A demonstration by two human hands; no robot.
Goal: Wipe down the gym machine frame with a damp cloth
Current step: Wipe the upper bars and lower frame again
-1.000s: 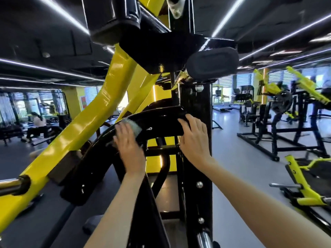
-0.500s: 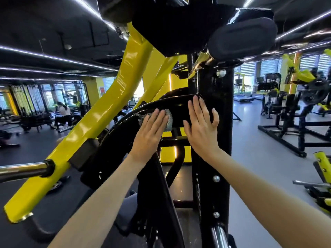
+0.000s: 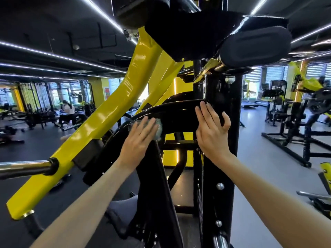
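Head view: the left hand (image 3: 138, 138) lies flat on the curved black bar (image 3: 175, 115) of the machine frame, fingers straight and spread, pinning the cloth (image 3: 160, 130) under the fingertips instead of gripping it. That flat palm probably spreads pressure over the rounded tube so the cloth follows the bend. The right hand (image 3: 211, 133) is just beside it on the same bar, close to the black upright post (image 3: 222, 97). Its fingers are also straight, the thumb is spread wide, and it holds nothing. It looks placed there to brace the person against the frame while the other hand wipes.

The cloth is small, grey-blue and bunched, and mostly hidden; only its right edge peeks out past the left fingers, on the front face of the bar where it arches down to the left. Whether it is damp cannot be told. The bar is glossy black and catches the ceiling lights; no streaks or dirt can be made out. A yellow arm (image 3: 114, 108) slopes down on the left, and a dark pad (image 3: 256, 45) hangs overhead, both apart from the hands
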